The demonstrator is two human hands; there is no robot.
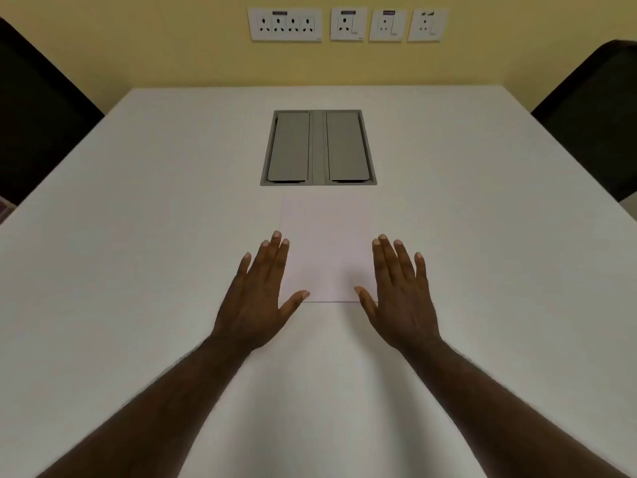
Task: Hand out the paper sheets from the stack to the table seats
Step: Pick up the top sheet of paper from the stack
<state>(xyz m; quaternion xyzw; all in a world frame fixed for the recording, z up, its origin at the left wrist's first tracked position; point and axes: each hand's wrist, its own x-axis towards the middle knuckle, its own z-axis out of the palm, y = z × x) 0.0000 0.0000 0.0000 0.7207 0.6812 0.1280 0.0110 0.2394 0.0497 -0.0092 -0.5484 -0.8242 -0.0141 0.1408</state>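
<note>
The paper stack (327,248) lies in the middle of the white table (138,208), between the left hand (256,294) and right hand (401,296), both flat and spread, holding nothing, so no sheets look handed out yet.

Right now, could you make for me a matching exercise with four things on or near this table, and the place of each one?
Things:
1. paper stack
2. left hand
3. cable box
4. wall sockets

Places:
A. set into the table centre
B. on the yellow wall
C. between both hands
D. at the stack's left edge

Pairs: 1-C, 2-D, 3-A, 4-B
</note>
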